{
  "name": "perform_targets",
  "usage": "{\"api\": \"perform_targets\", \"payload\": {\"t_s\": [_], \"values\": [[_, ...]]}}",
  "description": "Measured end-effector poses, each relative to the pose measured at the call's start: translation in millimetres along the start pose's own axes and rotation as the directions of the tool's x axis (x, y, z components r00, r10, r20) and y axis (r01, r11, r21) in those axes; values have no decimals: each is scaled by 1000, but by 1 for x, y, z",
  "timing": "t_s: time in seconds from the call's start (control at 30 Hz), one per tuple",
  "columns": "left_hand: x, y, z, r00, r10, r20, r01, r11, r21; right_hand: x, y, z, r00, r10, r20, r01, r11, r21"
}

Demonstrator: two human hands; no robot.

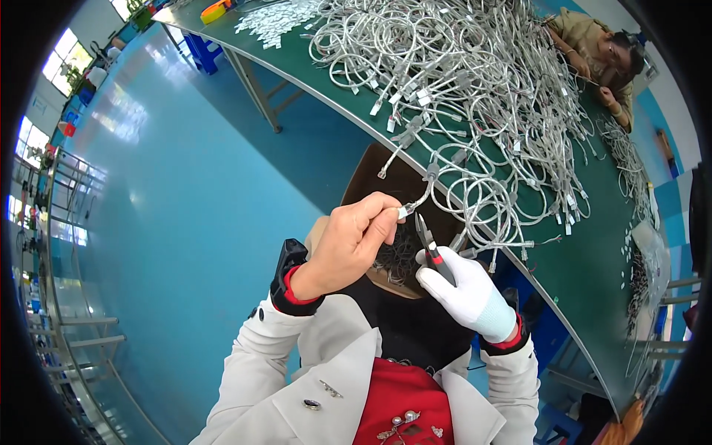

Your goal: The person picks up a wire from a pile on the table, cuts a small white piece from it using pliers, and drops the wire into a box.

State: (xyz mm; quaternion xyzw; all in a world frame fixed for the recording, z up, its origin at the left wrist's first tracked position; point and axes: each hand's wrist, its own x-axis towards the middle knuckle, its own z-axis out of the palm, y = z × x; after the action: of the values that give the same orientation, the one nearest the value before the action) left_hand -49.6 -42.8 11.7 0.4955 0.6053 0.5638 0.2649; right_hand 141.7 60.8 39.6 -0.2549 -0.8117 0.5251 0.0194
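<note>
Cable (424,194) at frame centre: our bare left hand (348,241) pinches its end between closed fingers, while our gloved right hand (461,288) grips cutters (429,241) beside the green table (586,252).

The cutter (428,239) handles are hidden inside the gloved right hand (463,289); its jaws are perhaps open, too small to tell.

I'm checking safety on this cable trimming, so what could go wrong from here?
The cutters in the gloved right hand point at the bare left hand pinching the cable end; a slip could nick a finger. That cable runs into the tangled pile, so pulling may drag others off the table.
</note>
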Motion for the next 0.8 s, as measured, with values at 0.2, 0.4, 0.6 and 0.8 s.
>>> {"api": "perform_targets", "payload": {"t_s": [0.2, 0.4, 0.6, 0.8], "values": [[3, 11, 8, 998, -12, 69, 17, 998, -64, -1, -3, -9, 990, 130, 61, -133, 990, 54], [5, 11, 14, 993, -43, 112, 47, 998, -29, -3, 6, -11, 991, 111, 72, -117, 989, 92], [7, 10, 16, 992, -46, 120, 49, 998, -27, -3, 11, -12, 989, 118, 88, -130, 980, 151], [8, 10, 16, 989, -51, 137, 55, 998, -30, -2, 15, -12, 993, 99, 71, -105, 990, 91]]}}
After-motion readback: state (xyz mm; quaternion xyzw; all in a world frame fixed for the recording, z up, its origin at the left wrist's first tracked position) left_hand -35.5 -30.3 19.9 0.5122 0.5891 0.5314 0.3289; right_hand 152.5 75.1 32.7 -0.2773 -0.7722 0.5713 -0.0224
